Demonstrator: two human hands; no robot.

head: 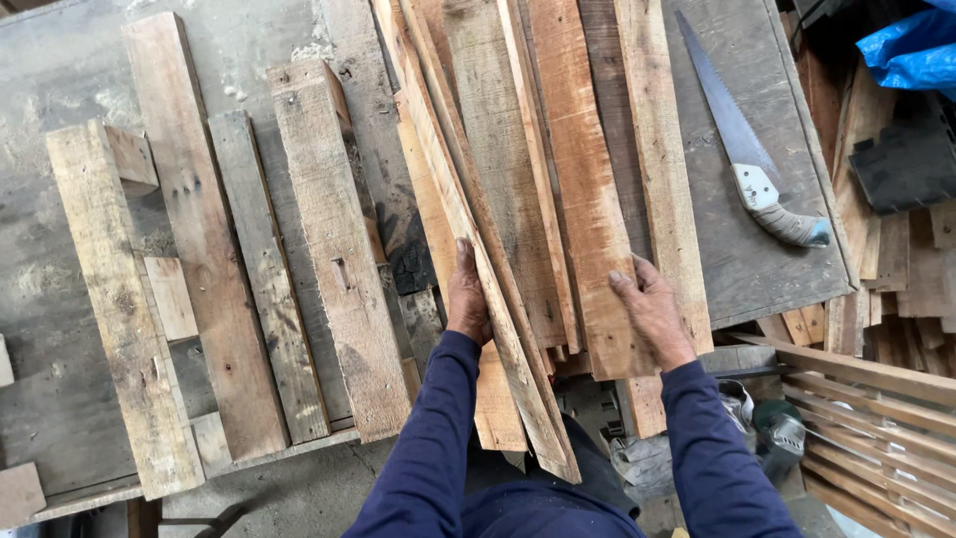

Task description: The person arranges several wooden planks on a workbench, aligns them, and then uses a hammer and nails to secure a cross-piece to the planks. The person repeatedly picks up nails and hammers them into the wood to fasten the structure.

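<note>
Two hands work a stack of rough planks (538, 169) at mid-bench; left hand (468, 299) grips a thin slat's (498, 299) near edge, fingers curled; right hand (652, 314) lies flat, fingers spread, on a reddish board (588, 199); stiff, light, splintery wood, probably best held by its edges.

My left hand (468, 297) shows only its back, so my fingertips under the slat (498, 329) are hidden. My right hand (652, 314) covers part of a board (588, 199). The far ends of the boards run off the top edge. The blue sheet (916, 45) (far right) is cut off. A tool (777, 428) near my right sleeve sits half hidden under slats.
</note>
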